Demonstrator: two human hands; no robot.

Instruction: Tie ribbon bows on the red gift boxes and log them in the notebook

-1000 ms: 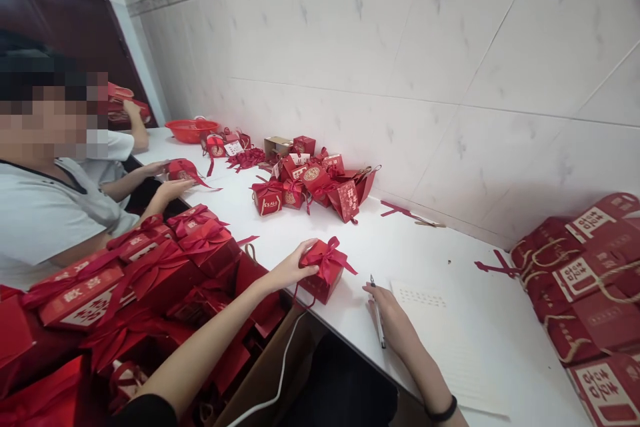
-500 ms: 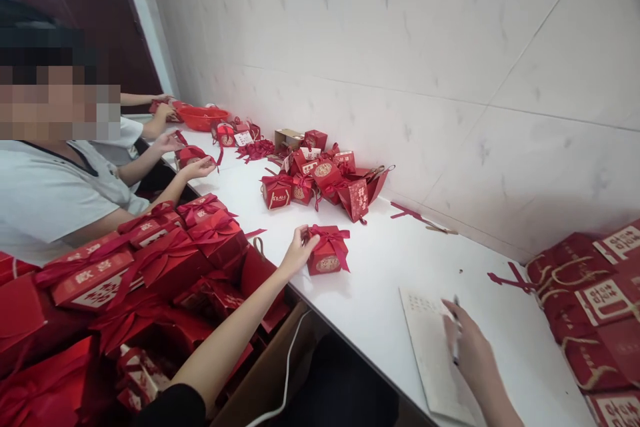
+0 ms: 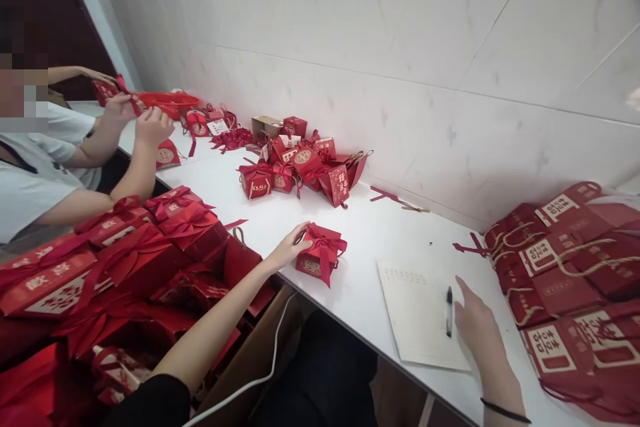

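My left hand reaches across the white table and grips the left side of a small red gift box with a ribbon bow, which sits near the table's front edge. Lying flat with fingers stretched out, my right hand rests on the right edge of a white sheet of paper. A black pen lies on that paper just left of my fingers, not held.
A heap of small red gift boxes sits by the tiled wall. Flat red bags with cord handles pile up at the right. Larger ribboned red boxes fill the left. Other people's hands work on a red box at far left, near a red basin.
My right hand let go of the pen, which now lies on the paper, and opened flat beside it. My left hand stays on the small red box.
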